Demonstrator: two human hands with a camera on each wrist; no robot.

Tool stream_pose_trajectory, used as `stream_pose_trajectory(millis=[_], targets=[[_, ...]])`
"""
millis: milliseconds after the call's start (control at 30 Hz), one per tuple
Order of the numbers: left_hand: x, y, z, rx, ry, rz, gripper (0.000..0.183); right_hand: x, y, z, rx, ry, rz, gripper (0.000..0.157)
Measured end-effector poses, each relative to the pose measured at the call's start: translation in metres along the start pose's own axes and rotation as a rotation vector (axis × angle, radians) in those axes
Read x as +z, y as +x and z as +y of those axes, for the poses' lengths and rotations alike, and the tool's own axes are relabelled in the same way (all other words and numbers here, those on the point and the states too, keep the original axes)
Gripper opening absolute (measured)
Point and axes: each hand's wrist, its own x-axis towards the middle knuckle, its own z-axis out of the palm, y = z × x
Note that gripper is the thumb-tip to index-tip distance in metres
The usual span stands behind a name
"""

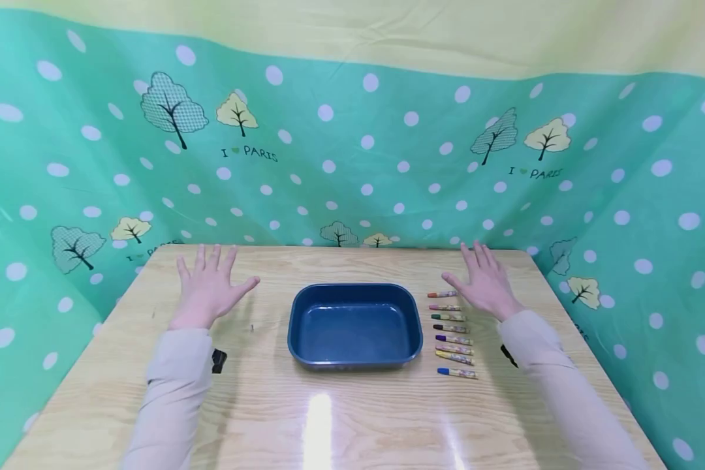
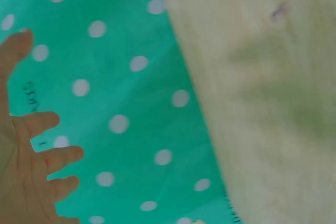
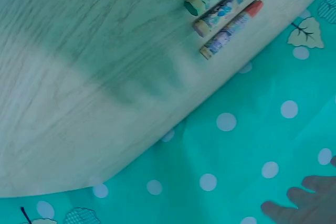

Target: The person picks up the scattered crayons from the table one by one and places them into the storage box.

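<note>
My left hand (image 1: pixel 207 292) hovers over the left of the table with its fingers spread and straight, holding nothing. Over on the right, my right hand (image 1: pixel 485 285) is likewise spread, just beside the far end of a column of crayons. Between the hands sits a dark blue rectangular tray (image 1: pixel 355 362) with nothing in it. The crayons lie to its right, sideways in patterned wrappers: an orange crayon (image 1: pixel 442 294) farthest away, then pink, green, dark, purple, pink and yellow (image 1: pixel 455 358) ones, with a blue crayon (image 1: pixel 458 373) nearest. The right wrist view shows the orange crayon (image 3: pixel 231 31) closer.
A pale wood table (image 1: pixel 270 424) carries everything. Green dotted cloth (image 1: pixel 352 163) hangs behind it and at both sides. Small black objects (image 1: pixel 219 361) show beside each forearm, partly covered by the sleeves. A tiny mark or scrap (image 1: pixel 251 328) lies left of the tray.
</note>
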Motion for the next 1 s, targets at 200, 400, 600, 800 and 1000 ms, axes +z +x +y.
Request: stream_pose_trajectory(millis=[200, 400, 600, 800, 1000], targets=[[-0.016, -0.013, 0.007, 0.093, -0.094, 0.108, 0.071, -0.010, -0.010, -0.005, -0.056, 0.098, 0.054, 0.082], [-0.025, -0.035, 0.014, 0.137, -0.181, 0.165, 0.060, -0.009, -0.027, -0.017, -0.079, 0.205, 0.094, 0.077], [-0.027, -0.058, 0.021, 0.166, -0.210, 0.210, 0.051, -0.001, -0.045, -0.027, -0.048, 0.299, 0.112, 0.070], [-0.013, -0.080, 0.027, 0.198, -0.282, 0.313, 0.043, 0.016, -0.058, -0.033, 0.005, 0.440, 0.116, 0.061], [0.002, -0.093, 0.030, 0.153, -0.446, 0.323, 0.037, 0.028, -0.063, -0.034, 0.021, 0.587, 0.097, 0.053]])
